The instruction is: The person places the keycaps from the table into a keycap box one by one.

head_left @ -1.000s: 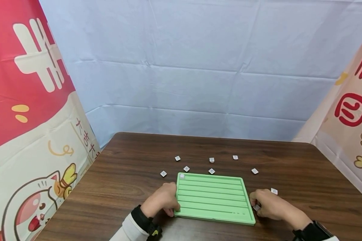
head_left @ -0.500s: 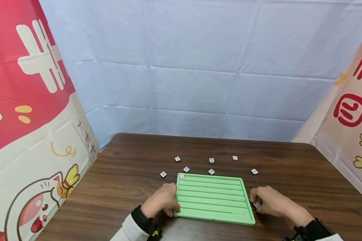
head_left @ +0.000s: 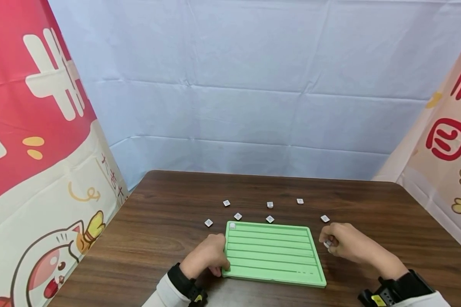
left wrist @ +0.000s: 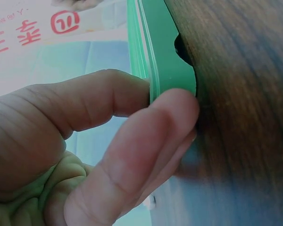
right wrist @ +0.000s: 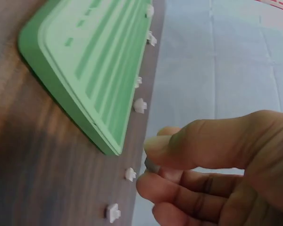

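Note:
A light green grooved tray (head_left: 272,256) lies on the dark table, with one small white tile (head_left: 232,226) in its far left corner. My left hand (head_left: 209,256) grips the tray's left edge; in the left wrist view, fingers (left wrist: 137,141) press against its green side wall. Just right of the tray, my right hand (head_left: 347,242) pinches another small white square tile (head_left: 328,243) between thumb and fingers. The right wrist view shows only a greyish bit of this held tile (right wrist: 152,165); the fingers cover the rest.
Several white tiles with dark marks lie scattered beyond the tray, among them a near left tile (head_left: 208,222) and a right-hand tile (head_left: 325,218). The brown wooden table (head_left: 157,221) ends at a blue cloth backdrop (head_left: 246,106). Printed cloths hang on both sides.
My right hand has moved away from me along the tray's right side, carrying the tile. It now hides the spot where another tile lay. The left hand and tray have stayed put.

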Demonstrator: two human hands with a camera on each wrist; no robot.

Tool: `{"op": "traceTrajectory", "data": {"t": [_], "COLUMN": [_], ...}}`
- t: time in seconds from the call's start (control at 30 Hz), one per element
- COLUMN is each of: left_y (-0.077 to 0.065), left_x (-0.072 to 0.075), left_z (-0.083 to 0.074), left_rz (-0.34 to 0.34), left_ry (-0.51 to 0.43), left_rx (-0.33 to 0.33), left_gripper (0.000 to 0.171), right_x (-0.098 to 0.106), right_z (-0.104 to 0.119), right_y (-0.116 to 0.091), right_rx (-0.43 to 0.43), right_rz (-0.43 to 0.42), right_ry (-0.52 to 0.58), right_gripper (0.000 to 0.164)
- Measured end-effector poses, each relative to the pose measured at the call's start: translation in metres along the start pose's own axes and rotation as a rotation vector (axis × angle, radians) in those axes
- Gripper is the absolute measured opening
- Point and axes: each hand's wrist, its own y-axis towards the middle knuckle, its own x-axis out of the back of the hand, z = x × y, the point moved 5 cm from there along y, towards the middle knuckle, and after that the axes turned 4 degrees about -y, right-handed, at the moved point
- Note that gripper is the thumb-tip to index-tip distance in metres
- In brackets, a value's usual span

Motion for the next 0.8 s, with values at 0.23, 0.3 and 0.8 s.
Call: {"op": "traceTrajectory", "data": {"t": [0.23,0.3,0.8], "left_y": [0.000,0.000,0.000], "left_x": [0.000,0.000,-0.001], "left_z": [0.001,0.001,0.001], "left_rz": [-0.006,-0.005,0.005], "left_ry": [0.003,0.000,-0.005], "left_rx": [-0.003,-0.005,-0.012], "left_gripper": [0.022,0.022,0.020], "right_x": [0.012,0.013,-0.003], "right_z": [0.001,0.001,-0.012], "right_y": [0.000,0.000,0.007], "right_rx": [0.008,0.002,-0.029], "right_rz": [-0.066,-0.072,-0.102], "right_ry": [-0.080,-0.083,0.347], "right_gripper": [0.019,0.019,0.021]}}
